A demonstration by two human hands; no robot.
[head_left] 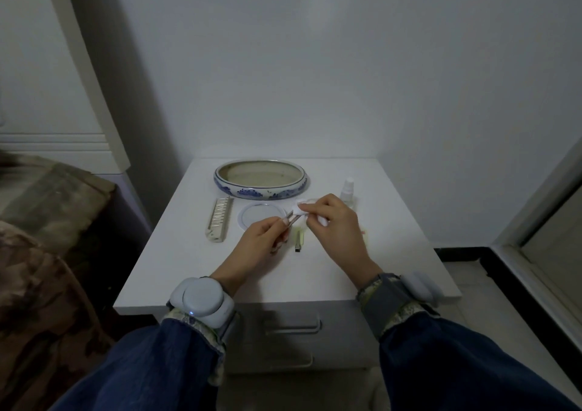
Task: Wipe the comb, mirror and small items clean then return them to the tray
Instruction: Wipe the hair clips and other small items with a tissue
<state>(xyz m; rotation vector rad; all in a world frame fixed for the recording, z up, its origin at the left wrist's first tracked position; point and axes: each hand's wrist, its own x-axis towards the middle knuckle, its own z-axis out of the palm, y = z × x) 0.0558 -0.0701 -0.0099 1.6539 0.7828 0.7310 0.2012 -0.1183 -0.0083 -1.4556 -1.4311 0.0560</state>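
Small-item wiping at the white cabinet (189, 272), with the tray as reference.

The blue-and-white oval tray (260, 190) sits at the cabinet's rear, holding nothing visible. The round mirror (262, 215) lies just in front of the tray; the comb (219, 219) lies front-left of it. The right hand (335, 231) pinches a white wipe (303, 206) in front of the tray. The left hand (259, 242) pinches a slim metal item (292, 217), whose tip meets the wipe. A small clip (298, 240) lies in front of the mirror.
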